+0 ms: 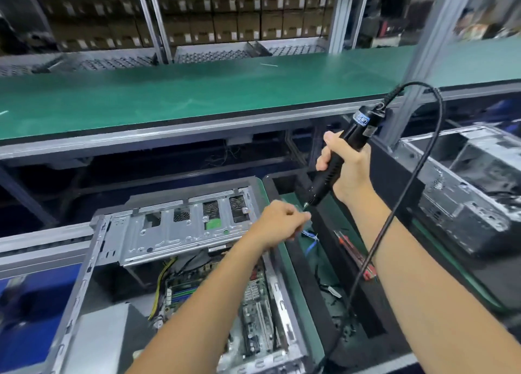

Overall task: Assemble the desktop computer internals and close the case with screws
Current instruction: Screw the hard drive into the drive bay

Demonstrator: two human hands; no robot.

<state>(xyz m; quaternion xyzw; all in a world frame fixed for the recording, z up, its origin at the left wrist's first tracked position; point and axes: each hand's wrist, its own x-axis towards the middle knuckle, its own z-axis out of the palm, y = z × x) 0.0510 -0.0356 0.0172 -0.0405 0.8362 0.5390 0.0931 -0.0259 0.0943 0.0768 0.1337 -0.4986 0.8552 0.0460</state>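
Black and ribbed, the corded electric screwdriver [342,159] is slanting down and to the left, its bit tip [306,204] ending just above the left hand [277,222]. The right hand [345,166] is wrapping its fingers around the barrel, well above the open grey steel computer case [180,261]. The left hand's fingertips are pressing together right at the tip, probably seating a screw, though none is showing. The silver perforated drive cage [180,227] is lying lower left of the tip, so the tool's long axis is already leaning toward it, with the left hand nearer
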